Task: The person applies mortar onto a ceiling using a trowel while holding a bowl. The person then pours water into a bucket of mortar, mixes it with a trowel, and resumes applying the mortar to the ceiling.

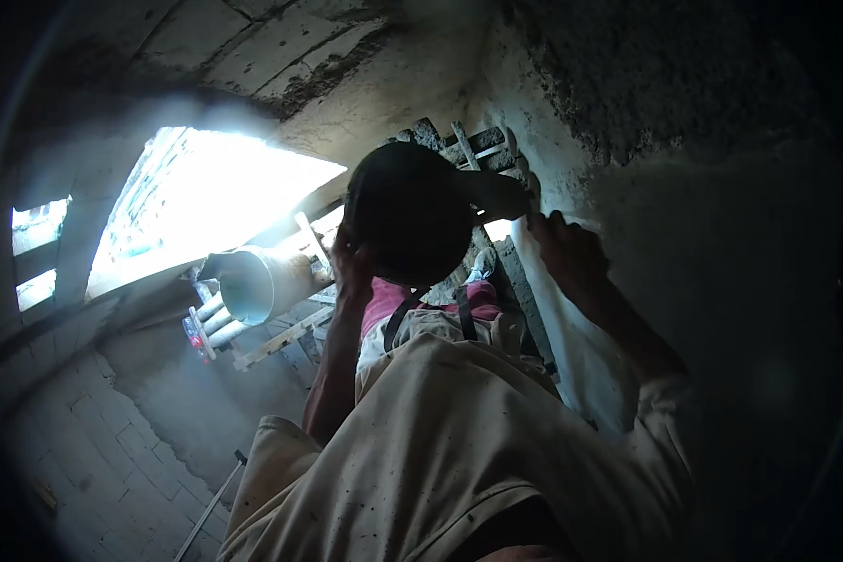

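Observation:
Near the middle, a dark round bowl-like thing (407,215) hides much of what lies beneath it; its inside is too dark to make out. My left hand (353,267) grips its left rim. From its right side juts a short, dark, rounded part (496,195), and I cannot tell whether it is a handle or a separate tool. My right hand (571,255) is close to the end of that part, fingers curled, beside the pale wall. What those fingers hold is lost in shadow.
A pale bucket (246,286) lies tilted on wooden poles and planks (286,339) at the left. Behind it is a bright opening (215,201). Rough rubble and boards (482,145) lie ahead, along a plastered wall (571,351). A thin rod (211,506) leans at lower left.

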`<act>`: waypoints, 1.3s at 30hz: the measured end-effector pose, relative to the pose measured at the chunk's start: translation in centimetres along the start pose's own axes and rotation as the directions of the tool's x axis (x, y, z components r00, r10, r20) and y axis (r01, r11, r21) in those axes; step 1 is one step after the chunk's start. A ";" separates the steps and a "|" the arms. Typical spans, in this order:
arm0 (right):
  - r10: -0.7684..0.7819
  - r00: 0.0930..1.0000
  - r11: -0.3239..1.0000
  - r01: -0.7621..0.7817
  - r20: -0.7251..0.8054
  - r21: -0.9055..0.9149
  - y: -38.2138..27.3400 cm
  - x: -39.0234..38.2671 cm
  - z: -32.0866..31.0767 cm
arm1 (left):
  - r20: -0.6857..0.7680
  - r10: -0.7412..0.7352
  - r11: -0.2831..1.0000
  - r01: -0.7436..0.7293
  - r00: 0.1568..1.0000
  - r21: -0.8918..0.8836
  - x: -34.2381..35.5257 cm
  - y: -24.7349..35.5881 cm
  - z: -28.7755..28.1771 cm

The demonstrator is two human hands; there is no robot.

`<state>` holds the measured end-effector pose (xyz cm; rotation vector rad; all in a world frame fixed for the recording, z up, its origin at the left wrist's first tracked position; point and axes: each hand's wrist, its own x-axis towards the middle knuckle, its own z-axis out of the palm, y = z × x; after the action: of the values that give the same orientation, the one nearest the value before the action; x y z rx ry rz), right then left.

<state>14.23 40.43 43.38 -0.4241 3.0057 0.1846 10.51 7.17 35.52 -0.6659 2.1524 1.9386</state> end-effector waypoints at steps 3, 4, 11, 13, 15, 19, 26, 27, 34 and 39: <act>-0.014 0.996 0.985 0.000 -0.083 -0.175 -1.3 0.5 3.8 | 0.087 0.024 0.976 -0.042 0.996 0.214 0.2 0.2 2.3; -0.024 0.996 0.985 0.010 -0.083 -0.171 -1.7 0.3 5.4 | 0.110 0.008 0.969 -0.035 0.994 0.246 -0.1 0.3 3.0; -0.019 0.980 0.807 -0.104 0.200 0.582 -7.6 -2.7 13.4 | 0.218 0.201 0.832 -0.284 0.955 0.477 0.8 -0.4 8.1; -0.059 0.981 0.673 -0.100 0.187 0.733 -7.8 -2.4 11.7 | 0.243 0.124 0.834 -0.234 0.962 0.499 1.5 -0.1 6.3; -0.097 0.995 0.559 0.025 0.036 0.829 -7.0 -2.6 10.5 | 0.278 0.051 0.836 -0.193 0.959 0.514 1.9 1.1 5.2; -0.160 0.914 0.688 -0.168 0.373 0.706 -4.8 -1.7 8.8 | 0.348 -0.038 0.973 -0.045 0.937 0.228 0.2 2.8 4.3; -0.033 0.945 0.783 -0.178 0.326 0.596 -2.4 0.5 6.4 | 0.225 -0.168 0.964 0.208 0.960 -0.168 -0.9 1.3 1.6; -0.058 0.946 0.813 -0.140 0.319 0.565 -2.0 1.1 4.4 | 0.279 -0.130 0.969 0.182 0.952 -0.169 -0.6 1.2 1.2; -0.291 0.940 0.659 0.331 -0.178 0.675 1.6 5.1 -17.8 | 0.110 -0.083 0.942 0.114 0.990 -0.317 -2.7 2.9 0.0; -0.414 0.837 0.493 0.536 -0.357 0.685 5.6 4.7 -31.2 | 0.153 -0.010 0.963 0.051 0.988 -0.266 -2.0 1.8 -3.7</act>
<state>5.58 40.37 74.24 -1.1454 2.5645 -1.1828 12.10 4.09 38.48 -0.5682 1.7987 2.2110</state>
